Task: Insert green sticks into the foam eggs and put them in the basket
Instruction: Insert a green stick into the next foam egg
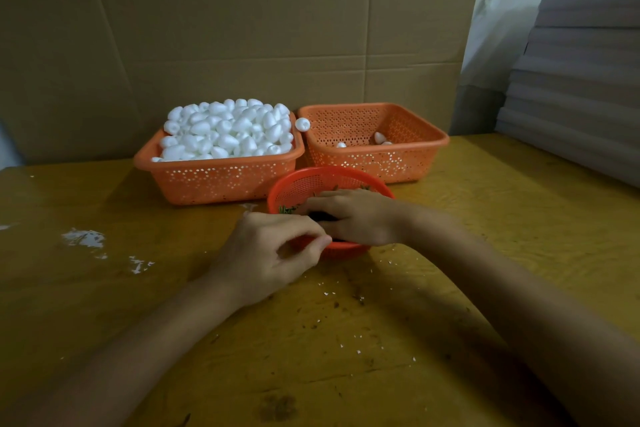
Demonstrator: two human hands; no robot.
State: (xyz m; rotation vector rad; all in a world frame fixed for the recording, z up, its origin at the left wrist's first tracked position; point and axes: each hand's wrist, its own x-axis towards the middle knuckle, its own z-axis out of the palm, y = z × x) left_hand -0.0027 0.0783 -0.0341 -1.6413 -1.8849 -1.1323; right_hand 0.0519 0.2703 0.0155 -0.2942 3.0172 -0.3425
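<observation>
A small round red basket [304,184] near the table's middle holds green sticks [286,209]. My right hand [356,217] lies palm down inside it, fingertips bent into the sticks; whether it pinches one is hidden. At the basket's near left rim is my left hand [273,253], its fingers curled and thumb and forefinger pinching the rim. Behind on the left, an orange rectangular basket [214,180] is heaped with white foam eggs [228,130]. A second orange basket [408,156] to its right holds a few eggs [379,138]. One egg [302,124] rests between the two rims.
The yellow wooden table [485,218] is scattered with white foam crumbs [85,238] on the left and small bits in front. Cardboard sheets [242,28] stand as a wall behind the baskets. A stack of grey boards [581,97] rises at the right.
</observation>
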